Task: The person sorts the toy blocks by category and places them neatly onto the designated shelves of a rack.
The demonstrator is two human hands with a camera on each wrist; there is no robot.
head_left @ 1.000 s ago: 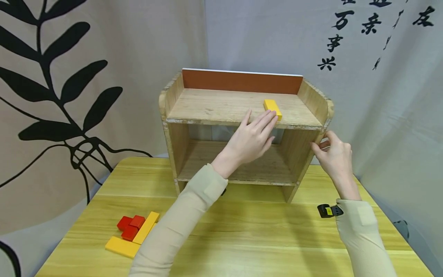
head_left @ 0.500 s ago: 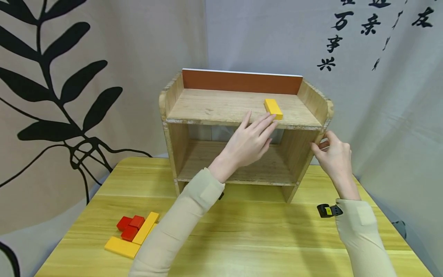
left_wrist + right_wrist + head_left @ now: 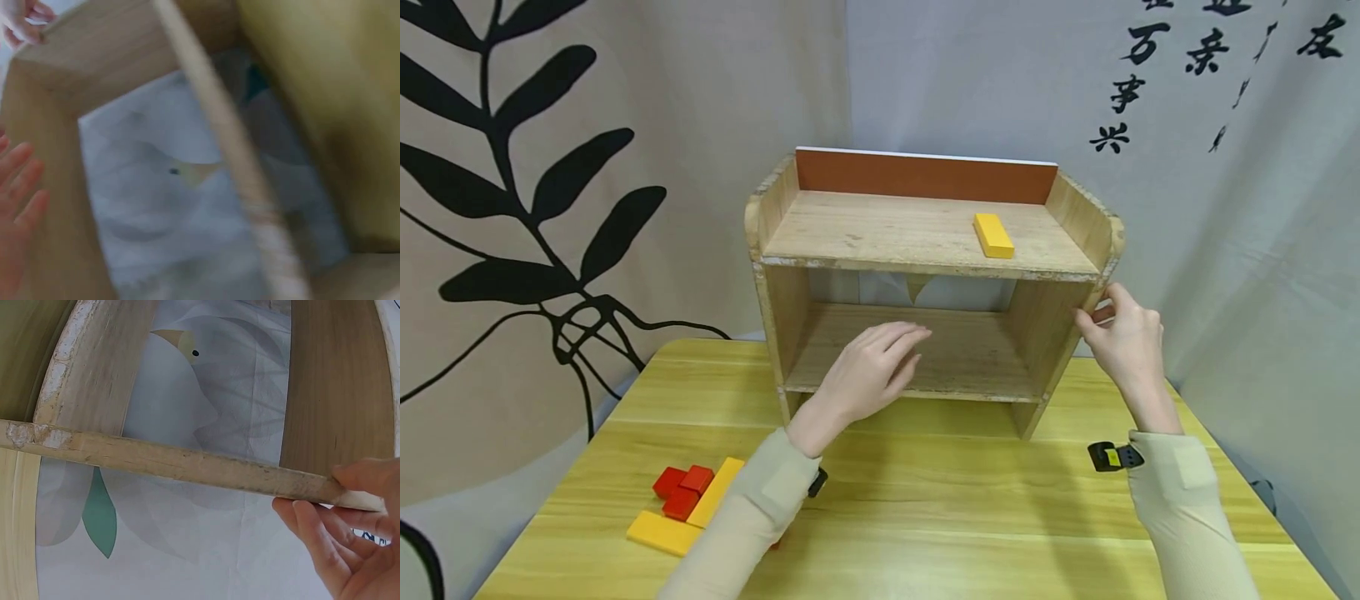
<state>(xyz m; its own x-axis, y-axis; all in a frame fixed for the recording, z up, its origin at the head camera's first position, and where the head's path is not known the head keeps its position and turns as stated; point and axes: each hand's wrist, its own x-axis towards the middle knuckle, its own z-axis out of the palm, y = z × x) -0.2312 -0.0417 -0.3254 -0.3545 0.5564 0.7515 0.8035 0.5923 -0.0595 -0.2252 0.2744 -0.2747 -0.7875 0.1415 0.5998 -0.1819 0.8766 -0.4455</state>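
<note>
A small wooden shelf (image 3: 917, 271) stands on the table, with one yellow block (image 3: 993, 236) lying on its upper board near the right. My right hand (image 3: 1123, 337) pinches the edge of the shelf's right side panel; in the right wrist view the thumb lies on one face of that panel (image 3: 237, 475) and the fingers on the other. In front of the lower compartment my left hand (image 3: 868, 367) hangs in the air, fingers loosely bent, holding nothing. The left wrist view is blurred and shows the left fingers (image 3: 25, 187) apart from the shelf.
At the table's front left lie red blocks (image 3: 683, 492) and yellow blocks (image 3: 662, 532), partly hidden by the left sleeve (image 3: 752, 508). A bit of red shows just beyond that sleeve. Cloth curtains (image 3: 970, 83) hang behind the table (image 3: 1000, 517).
My left hand has come off the yellow block and drawn back down and to the left. The block stays on the upper board. My right hand keeps its hold on the side panel.
</note>
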